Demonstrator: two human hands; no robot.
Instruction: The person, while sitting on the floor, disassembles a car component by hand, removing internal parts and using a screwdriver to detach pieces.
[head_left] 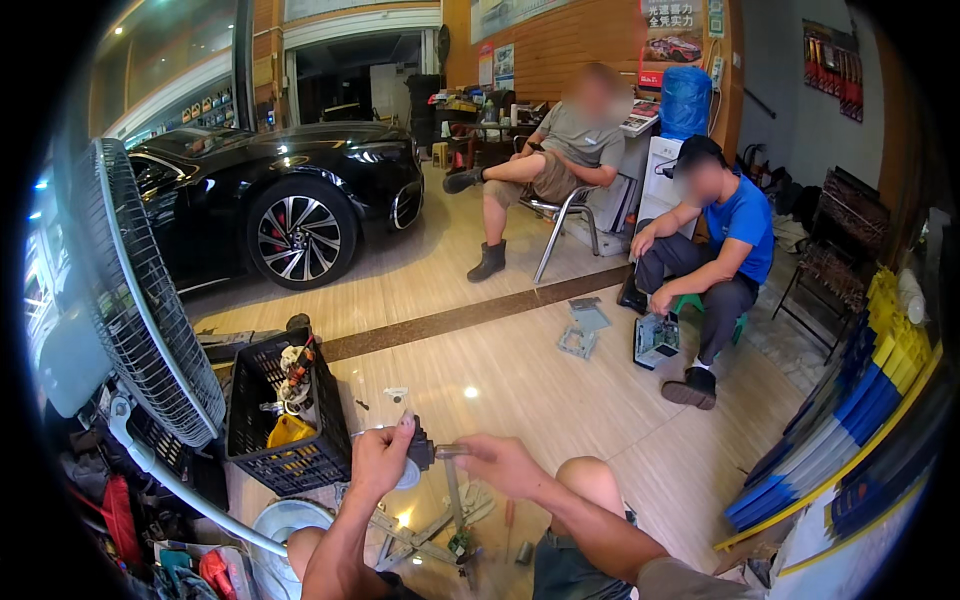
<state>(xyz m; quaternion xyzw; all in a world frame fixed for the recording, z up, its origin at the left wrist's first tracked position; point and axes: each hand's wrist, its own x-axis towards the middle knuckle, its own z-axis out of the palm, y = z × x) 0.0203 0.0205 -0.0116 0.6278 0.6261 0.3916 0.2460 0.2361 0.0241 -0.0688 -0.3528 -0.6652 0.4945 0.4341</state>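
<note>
My left hand (383,458) is closed around a black blocky part (420,448), thumb pointing up along it. A pale round piece (408,474) shows just under that part. My right hand (503,466) pinches a shiny metal cylindrical piece (452,452), which meets the black part's right side. From this piece a grey metal bar (455,495) hangs down; whether the two are joined I cannot tell. Below my hands, grey crossed metal arms (425,540) like a scissor jack lie on the floor. Beside them are a red-handled thin tool (509,513) and a short metal cylinder (525,552).
At the left stand a black plastic crate (305,455) of parts, a large fan (150,300) and a bucket (285,525). A black car (280,190) is parked behind. One person (580,140) sits on a chair; another (735,230) handles a metal box (656,340).
</note>
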